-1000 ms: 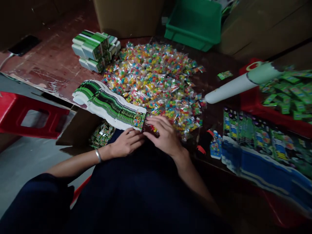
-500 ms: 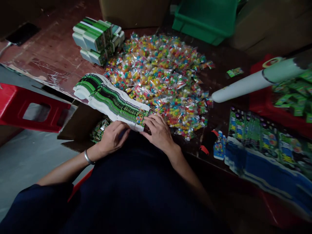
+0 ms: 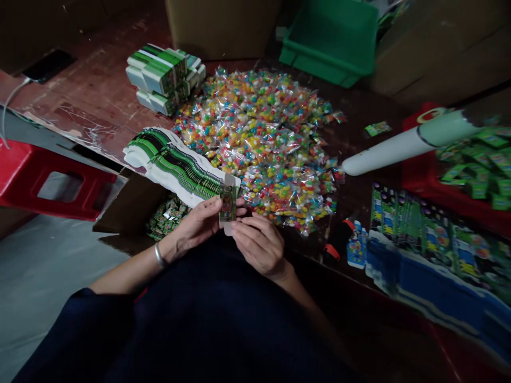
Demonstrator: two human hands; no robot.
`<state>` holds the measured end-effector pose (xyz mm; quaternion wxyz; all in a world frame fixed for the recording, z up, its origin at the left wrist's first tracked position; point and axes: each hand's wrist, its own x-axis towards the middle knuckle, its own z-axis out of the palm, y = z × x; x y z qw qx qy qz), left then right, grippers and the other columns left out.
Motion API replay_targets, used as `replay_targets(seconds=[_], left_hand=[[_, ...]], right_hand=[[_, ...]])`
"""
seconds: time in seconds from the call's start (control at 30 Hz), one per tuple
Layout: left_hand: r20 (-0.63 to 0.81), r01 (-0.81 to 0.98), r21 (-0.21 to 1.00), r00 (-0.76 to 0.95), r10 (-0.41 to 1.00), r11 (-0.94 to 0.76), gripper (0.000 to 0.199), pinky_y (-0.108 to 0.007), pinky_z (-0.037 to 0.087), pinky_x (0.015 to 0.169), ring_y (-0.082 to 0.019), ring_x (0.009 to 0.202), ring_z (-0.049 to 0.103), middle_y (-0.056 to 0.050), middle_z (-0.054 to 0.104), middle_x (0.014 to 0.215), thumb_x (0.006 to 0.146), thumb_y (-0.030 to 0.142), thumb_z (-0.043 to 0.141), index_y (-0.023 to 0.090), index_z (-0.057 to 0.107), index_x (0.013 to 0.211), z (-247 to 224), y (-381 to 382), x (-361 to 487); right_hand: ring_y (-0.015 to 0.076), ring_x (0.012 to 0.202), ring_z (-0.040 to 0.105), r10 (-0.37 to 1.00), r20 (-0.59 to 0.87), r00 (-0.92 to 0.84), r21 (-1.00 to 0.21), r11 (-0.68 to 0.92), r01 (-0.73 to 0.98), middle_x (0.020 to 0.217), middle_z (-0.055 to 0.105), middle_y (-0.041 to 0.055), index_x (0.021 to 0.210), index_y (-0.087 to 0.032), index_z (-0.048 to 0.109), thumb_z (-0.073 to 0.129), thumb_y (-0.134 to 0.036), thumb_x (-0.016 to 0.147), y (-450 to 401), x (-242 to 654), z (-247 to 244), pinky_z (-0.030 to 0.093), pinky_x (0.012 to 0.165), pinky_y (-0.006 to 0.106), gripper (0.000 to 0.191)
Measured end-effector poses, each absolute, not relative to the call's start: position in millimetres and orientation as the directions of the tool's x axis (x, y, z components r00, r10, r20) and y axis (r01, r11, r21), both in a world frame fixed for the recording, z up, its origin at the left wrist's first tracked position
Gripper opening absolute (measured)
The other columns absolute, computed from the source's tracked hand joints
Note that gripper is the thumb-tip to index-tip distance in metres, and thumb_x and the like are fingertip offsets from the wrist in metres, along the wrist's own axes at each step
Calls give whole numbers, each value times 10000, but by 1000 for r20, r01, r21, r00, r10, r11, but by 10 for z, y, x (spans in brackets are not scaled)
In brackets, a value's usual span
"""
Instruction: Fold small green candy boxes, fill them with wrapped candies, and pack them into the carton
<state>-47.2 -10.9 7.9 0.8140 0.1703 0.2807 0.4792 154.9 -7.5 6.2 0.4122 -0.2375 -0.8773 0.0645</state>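
Observation:
Between my hands stands a small printed candy box (image 3: 228,203), its end flaps sticking out at top and bottom. My left hand (image 3: 203,218) grips the box by its sides, thumb in front and fingers behind. At the lower flap, the fingertips of my right hand (image 3: 259,242) pinch the box's end. Just beyond lies a long fanned row of flat green and white cartons (image 3: 175,165). Behind and to the right of the row spreads a big heap of clear candy bags (image 3: 263,138) filled with coloured sweets.
Bundled cartons (image 3: 163,77) sit at the back left, near a phone (image 3: 50,65). A green bin (image 3: 327,48) stands behind the heap. A white tube (image 3: 399,143) juts in from the right above more flat cartons (image 3: 431,255). Below left is an open cardboard box (image 3: 131,213) holding filled packs.
A single box has come off the near end of the carton row and now stands opened up in my hands. My left hand has moved right onto it.

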Motion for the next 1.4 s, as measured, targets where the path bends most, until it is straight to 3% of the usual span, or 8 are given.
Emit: replay_targets(seconds=[0.2, 0.37, 0.47, 0.7, 0.87, 1.03, 1.17, 1.4], left_hand=[[-194, -458, 774, 487, 852, 438, 512, -393, 537, 1052, -279, 1135, 752, -135, 792, 1225, 793, 340, 898, 190, 746, 1259, 137, -113, -575], [-188, -248, 877, 610, 770, 411, 497, -410, 525, 1043, -269, 1131, 731, -118, 783, 1227, 870, 350, 825, 206, 718, 1333, 204, -174, -646], [-196, -116, 942, 572, 797, 315, 397, -375, 535, 964, -255, 1037, 717, -101, 791, 1130, 910, 365, 779, 173, 756, 1257, 233, -223, -637], [-243, -307, 905, 196, 950, 295, 365, -281, 544, 769, -180, 813, 668, -56, 775, 902, 813, 464, 858, 150, 805, 992, 166, -222, -397], [-259, -369, 898, 1, 966, 241, 345, -226, 508, 631, -122, 674, 597, -19, 707, 760, 727, 423, 923, 139, 753, 828, 10, -195, -209], [-101, -352, 935, -168, 981, 36, 533, -205, 513, 612, -104, 676, 598, 18, 659, 853, 717, 318, 943, 223, 675, 1168, -73, -204, -164], [-43, -168, 985, -46, 998, 35, 618, -245, 537, 651, -111, 739, 600, -80, 674, 1202, 842, 349, 851, 255, 611, 1403, -59, -232, -228], [-41, -116, 991, 217, 975, 67, 368, -248, 518, 647, -116, 733, 588, -85, 677, 1116, 883, 346, 806, 173, 691, 1187, 11, -195, -347]], right_hand=[[162, 686, 695, 793, 268, -548, -792, 505, 343, 923, 751, 27, 1567, -257, 439, 672, -541, 976, -15, 1587, 214, 623, 657, 307, 696], [106, 528, 595, 813, 91, -575, -929, 277, 244, 645, 637, -75, 1131, -239, 625, 772, -409, 913, 43, 1655, 356, 503, 536, 223, 313], [97, 504, 584, 809, 47, -586, -929, 251, 271, 617, 649, -64, 882, -227, 631, 809, -391, 874, 26, 1678, 375, 460, 516, 216, 242], [170, 770, 703, 980, 157, -125, -958, 182, 220, 931, 751, 26, 999, -236, 696, 801, -404, 863, -74, 1488, 176, 568, 697, 284, 241], [117, 542, 542, 989, 144, -25, -947, 145, 286, 615, 600, -39, 752, -210, 654, 679, -401, 945, -69, 1371, 29, 463, 538, 246, 273], [162, 688, 681, 975, 219, 50, -947, 199, 254, 809, 755, 19, 1043, -206, 745, 706, -365, 939, -34, 1349, -118, 566, 654, 285, 194], [207, 887, 747, 955, 289, 64, -931, 265, 249, 1113, 788, 94, 1296, -238, 696, 687, -338, 961, -42, 1355, -220, 622, 768, 346, 350], [201, 869, 718, 924, 382, 2, -861, 355, 366, 929, 752, 36, 1012, -257, 745, 660, -283, 982, -34, 1416, -194, 587, 789, 360, 93]])
